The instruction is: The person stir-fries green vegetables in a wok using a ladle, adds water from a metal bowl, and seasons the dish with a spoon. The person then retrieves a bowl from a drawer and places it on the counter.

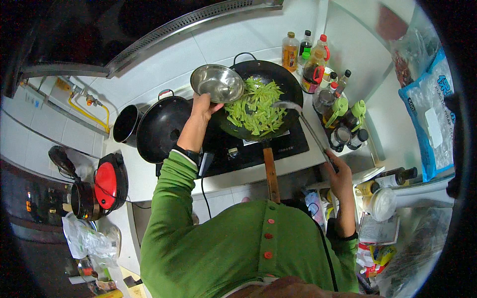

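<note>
**At the stove: beans in the wok, bowl tipped empty**

At 12 o'clock from the person, the wok (263, 99) already holds the green beans (254, 110); they look raw, so stirring and cooking seem left.

The left hand (202, 107), arm stretched forward, pinches the rim of the metal bowl (217, 82), tilted at the wok's 10 o'clock edge. The right hand (339, 175), low at 3 o'clock, is closed around the spatula (308, 128) handle, blade over the beans.

Single head-worn fisheye view, looking steeply down from above the green-sleeved torso (238, 248) onto the stove counter (149, 184). Fairly close; edges bent toward the dark rim. No second view to overlap.
</note>
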Tool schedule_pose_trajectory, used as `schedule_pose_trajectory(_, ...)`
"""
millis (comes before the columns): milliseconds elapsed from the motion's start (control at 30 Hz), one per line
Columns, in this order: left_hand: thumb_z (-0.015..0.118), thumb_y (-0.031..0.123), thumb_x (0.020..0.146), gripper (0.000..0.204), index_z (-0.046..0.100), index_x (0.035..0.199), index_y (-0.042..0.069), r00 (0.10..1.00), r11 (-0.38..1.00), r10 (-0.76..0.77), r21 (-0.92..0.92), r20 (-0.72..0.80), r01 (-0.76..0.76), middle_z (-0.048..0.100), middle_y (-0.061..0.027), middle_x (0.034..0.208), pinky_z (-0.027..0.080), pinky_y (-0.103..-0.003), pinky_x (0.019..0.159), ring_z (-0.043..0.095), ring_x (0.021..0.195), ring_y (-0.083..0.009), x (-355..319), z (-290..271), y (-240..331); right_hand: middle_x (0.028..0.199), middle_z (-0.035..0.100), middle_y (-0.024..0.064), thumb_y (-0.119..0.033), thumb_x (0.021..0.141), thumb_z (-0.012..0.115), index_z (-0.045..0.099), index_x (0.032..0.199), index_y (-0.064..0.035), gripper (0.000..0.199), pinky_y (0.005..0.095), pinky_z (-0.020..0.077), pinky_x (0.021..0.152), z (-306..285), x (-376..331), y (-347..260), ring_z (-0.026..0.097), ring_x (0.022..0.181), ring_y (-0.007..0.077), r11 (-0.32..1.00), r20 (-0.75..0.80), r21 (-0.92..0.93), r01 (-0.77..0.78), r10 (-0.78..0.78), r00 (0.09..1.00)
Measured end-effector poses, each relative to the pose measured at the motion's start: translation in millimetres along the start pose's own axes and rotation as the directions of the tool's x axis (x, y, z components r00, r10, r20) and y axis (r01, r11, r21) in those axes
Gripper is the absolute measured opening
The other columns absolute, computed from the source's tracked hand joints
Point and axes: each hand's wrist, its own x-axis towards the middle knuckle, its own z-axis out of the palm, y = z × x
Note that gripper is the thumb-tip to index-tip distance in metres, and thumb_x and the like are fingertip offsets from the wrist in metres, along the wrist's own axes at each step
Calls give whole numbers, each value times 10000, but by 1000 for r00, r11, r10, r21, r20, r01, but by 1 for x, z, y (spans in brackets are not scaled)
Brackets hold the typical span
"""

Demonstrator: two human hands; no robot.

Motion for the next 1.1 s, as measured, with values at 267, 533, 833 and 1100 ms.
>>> schedule_pose_trajectory(267, 432, -19, 822, 495, 284, 1276, 109, 984, 977, 164, 151, -63, -153, 495, -160, 1181, 601, -376, 553, 616, 910, -286, 10, -19, 14, 1156, 622, 172, -39, 841, 584, 565, 1220, -8, 381, 305, 417, 929, 6, -8, 1, 586, 1079, 216, 998, 53, -61, 25, -22, 998)
schedule_pose_trajectory(533, 516, 107, 862, 537, 239, 1320, 153, 980, 947, 166, 293, -106, -129, 481, -133, 1205, 586, -371, 591, 607, 932, -277, -20, -51, 28, 948, 628, 171, -68, 811, 611, 571, 1226, -102, 418, 359, 471, 769, 18, 1, -2, 615, 851, 311, 985, 35, -34, 170, -168, 985)
schedule_pose_trajectory(833, 382, -20, 842, 622, 192, 1397, 185, 1000, 949, 12, 316, -19, -6, 451, -140, 1284, 586, -360, 618, 622, 910, -282, -80, -51, 22, 984, 639, 172, -76, 835, 601, 570, 1229, -76, 395, 333, 458, 826, 11, -3, 2, 620, 908, 274, 990, 13, -16, 138, -137, 990)
schedule_pose_trajectory(1100, 396, 2, 843, 559, 256, 1371, 125, 968, 928, -183, 355, 174, 111, 498, -159, 1209, 597, -398, 675, 635, 916, -281, -95, 2, -10, 1078, 641, 142, -73, 855, 588, 567, 1240, -74, 386, 312, 446, 860, -1, -10, 15, 608, 958, 214, 996, -89, 84, 17, -9, 996)
